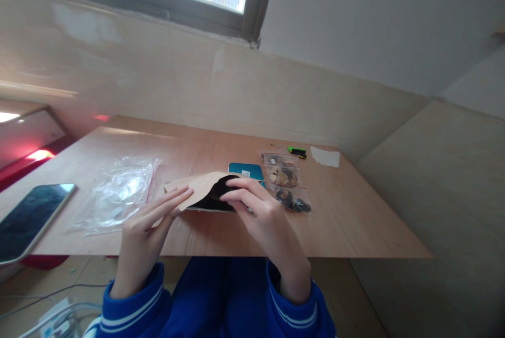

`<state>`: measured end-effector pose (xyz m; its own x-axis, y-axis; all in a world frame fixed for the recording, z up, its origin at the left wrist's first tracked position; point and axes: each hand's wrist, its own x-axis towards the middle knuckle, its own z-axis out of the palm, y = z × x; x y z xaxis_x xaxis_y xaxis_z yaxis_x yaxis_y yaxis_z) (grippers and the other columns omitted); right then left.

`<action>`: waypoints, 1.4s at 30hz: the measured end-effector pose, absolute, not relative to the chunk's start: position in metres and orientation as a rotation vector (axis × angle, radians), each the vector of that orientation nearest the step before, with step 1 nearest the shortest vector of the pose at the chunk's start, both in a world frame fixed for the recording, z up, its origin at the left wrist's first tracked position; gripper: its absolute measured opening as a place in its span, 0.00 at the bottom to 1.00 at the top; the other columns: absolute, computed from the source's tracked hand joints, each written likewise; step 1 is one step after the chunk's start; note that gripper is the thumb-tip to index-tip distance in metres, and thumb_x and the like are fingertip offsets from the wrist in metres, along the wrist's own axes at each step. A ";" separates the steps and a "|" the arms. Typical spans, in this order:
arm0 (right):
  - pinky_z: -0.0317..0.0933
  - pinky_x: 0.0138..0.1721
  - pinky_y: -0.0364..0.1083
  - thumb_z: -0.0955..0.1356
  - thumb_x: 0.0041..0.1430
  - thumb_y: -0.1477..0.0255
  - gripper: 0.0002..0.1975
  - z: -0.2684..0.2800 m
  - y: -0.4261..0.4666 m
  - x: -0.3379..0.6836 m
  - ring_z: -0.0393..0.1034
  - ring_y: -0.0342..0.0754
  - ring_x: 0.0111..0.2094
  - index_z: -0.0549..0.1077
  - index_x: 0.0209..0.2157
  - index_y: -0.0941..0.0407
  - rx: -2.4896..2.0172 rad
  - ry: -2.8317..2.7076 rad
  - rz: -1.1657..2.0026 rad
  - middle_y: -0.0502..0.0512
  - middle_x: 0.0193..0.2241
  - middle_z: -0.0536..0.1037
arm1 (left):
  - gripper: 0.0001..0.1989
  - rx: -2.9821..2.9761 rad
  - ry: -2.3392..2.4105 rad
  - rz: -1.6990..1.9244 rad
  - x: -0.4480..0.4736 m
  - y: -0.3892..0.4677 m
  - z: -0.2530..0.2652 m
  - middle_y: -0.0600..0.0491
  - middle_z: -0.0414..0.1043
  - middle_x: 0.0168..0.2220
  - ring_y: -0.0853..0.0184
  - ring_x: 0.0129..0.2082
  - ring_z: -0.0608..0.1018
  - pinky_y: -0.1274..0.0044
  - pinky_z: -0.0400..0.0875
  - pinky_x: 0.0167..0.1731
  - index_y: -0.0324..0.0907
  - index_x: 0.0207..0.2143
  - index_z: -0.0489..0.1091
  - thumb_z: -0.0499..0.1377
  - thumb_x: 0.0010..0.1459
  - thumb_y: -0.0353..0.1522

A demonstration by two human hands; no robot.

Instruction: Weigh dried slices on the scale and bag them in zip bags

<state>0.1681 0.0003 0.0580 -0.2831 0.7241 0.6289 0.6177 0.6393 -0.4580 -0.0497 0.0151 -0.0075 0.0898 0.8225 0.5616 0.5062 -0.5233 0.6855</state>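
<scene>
Above the surface (355, 222), near its front edge, our left grip (148, 225) pinches the paper pouch (199, 184) by its left end — presumably steadying the gaping mouth; our right grip (262, 211) curls there; whether it pinches, we cannot tell.

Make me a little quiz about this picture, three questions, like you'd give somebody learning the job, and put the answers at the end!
1. True or false: the phone is to the left of the clear plastic.
2. Which lies closest to the white sheet?
A) the phone
B) the green-and-black tool
C) the blue case
3. What do the left hand and the right hand both touch?

Key:
1. True.
2. B.
3. The tan paper packet with the dark opening.
</scene>
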 end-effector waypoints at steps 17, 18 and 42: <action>0.69 0.52 0.47 0.66 0.62 0.81 0.13 0.040 0.007 0.162 0.73 0.46 0.49 0.76 0.41 0.50 -0.853 -1.690 0.066 0.52 0.47 0.77 | 0.13 1.999 1.398 1.489 -0.054 0.017 -0.012 0.60 0.76 0.50 0.62 0.50 0.78 0.72 0.71 0.53 0.54 0.48 0.75 0.57 0.62 0.38; 0.70 0.51 0.47 0.66 0.61 0.81 0.12 0.039 0.009 0.161 0.74 0.46 0.48 0.77 0.40 0.50 -0.845 -1.644 0.074 0.52 0.46 0.78 | 0.13 2.004 1.391 1.495 -0.053 0.016 -0.012 0.60 0.76 0.50 0.63 0.50 0.78 0.73 0.71 0.53 0.55 0.49 0.74 0.57 0.62 0.37; 0.71 0.40 0.48 0.68 0.54 0.64 0.13 -0.072 0.108 0.208 0.76 0.50 0.37 0.73 0.36 0.61 -1.269 -1.046 0.493 0.62 0.36 0.80 | 0.10 1.936 1.476 1.580 -0.058 0.019 -0.017 0.60 0.80 0.42 0.63 0.46 0.80 0.73 0.74 0.49 0.53 0.43 0.76 0.58 0.60 0.40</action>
<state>0.2083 0.1077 -0.0720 0.4804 0.7998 0.3599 0.2316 0.2801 -0.9316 -0.0584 0.0189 -0.0173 -0.0943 0.7981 0.5952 0.5399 -0.4613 0.7041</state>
